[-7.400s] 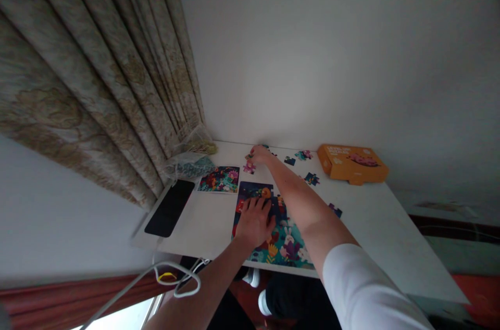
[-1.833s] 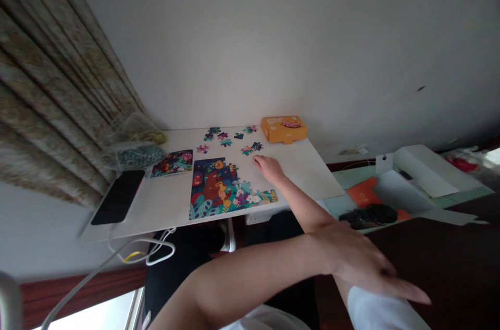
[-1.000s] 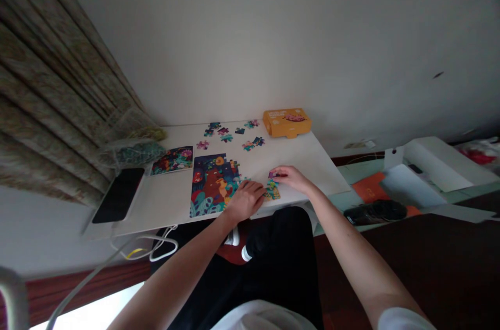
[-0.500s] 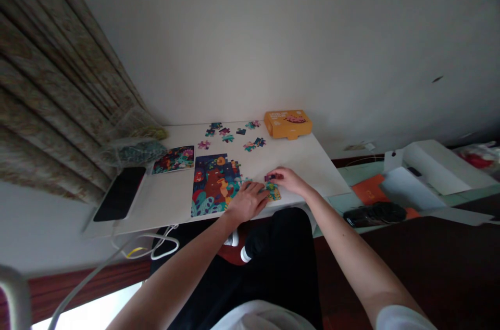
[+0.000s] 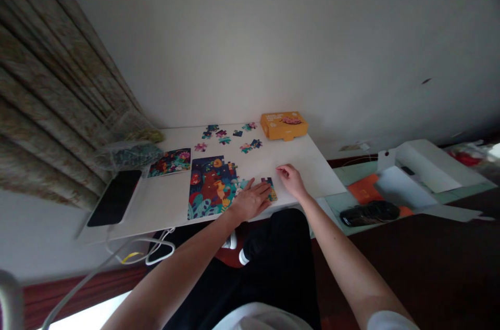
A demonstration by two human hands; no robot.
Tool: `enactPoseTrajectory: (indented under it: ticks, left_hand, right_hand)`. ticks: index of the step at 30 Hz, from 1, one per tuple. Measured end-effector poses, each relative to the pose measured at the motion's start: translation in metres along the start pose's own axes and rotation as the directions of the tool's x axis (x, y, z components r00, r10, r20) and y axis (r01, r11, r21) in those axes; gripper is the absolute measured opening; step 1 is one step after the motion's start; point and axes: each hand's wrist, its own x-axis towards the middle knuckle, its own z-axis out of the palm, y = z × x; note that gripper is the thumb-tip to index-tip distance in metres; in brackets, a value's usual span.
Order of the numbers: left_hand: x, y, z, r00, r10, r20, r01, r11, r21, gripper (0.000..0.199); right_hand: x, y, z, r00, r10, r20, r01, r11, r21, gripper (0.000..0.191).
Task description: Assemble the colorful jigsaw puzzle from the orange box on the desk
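Note:
My left hand (image 5: pixel 252 201) lies flat with its fingers stretched over the lower right part of the jigsaw puzzle (image 5: pixel 209 189), hiding some of it. To the right of those fingers, a dark purple puzzle piece (image 5: pixel 267 181) sits at the upper edge of the puzzle's right corner. My right hand (image 5: pixel 291 180) hovers at or just above the table, right of that piece and apart from it. Its fingers are curled together, and I see nothing in them. Several loose puzzle pieces (image 5: pixel 224 140) lie toward the wall.
A yellow puzzle box (image 5: pixel 284 125) stands at the table's back right. A picture card (image 5: pixel 172 162), a black phone (image 5: pixel 115 198) and a clear plastic bag (image 5: pixel 130 153) lie at the left. White cables (image 5: pixel 156 246) hang in front. An open white box (image 5: pixel 406 184) is at the far right.
My right hand has let go of the purple piece, which now lies at the puzzle's right part, and drawn back to the right. My left hand's fingers have stretched out flatter.

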Motion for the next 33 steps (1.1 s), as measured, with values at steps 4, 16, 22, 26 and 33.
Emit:
enactPoseTrajectory:
  ticks: [4, 16, 22, 26, 33]
  left_hand:
    - [-0.001, 0.004, 0.000, 1.000, -0.023, 0.015, 0.023, 1.000, -0.020, 0.043]
    - [0.001, 0.007, -0.008, 0.997, -0.063, 0.039, 0.062, 0.998, 0.023, 0.041]
    - [0.000, 0.009, -0.009, 0.998, -0.061, 0.022, 0.060, 0.997, 0.038, 0.039]
    - [-0.001, 0.013, -0.004, 0.996, -0.070, -0.047, 0.075, 0.992, 0.101, 0.035]
    - [0.006, 0.017, -0.006, 1.000, -0.007, -0.020, 0.011, 0.976, 0.217, 0.031]
  right_hand:
    - [-0.001, 0.000, 0.003, 0.999, -0.021, -0.038, 0.018, 0.997, -0.078, 0.016]
    - [-0.045, -0.008, -0.014, 0.974, -0.162, 0.161, 0.169, 0.985, -0.031, 0.035]
    - [-0.047, -0.007, -0.013, 0.959, -0.210, 0.188, 0.232, 0.967, -0.109, 0.039]
    - [-0.045, -0.007, -0.012, 0.950, -0.230, 0.213, 0.264, 0.953, -0.151, 0.033]
    - [-0.014, -0.001, 0.001, 0.975, -0.189, 0.120, 0.212, 0.950, -0.229, 0.021]
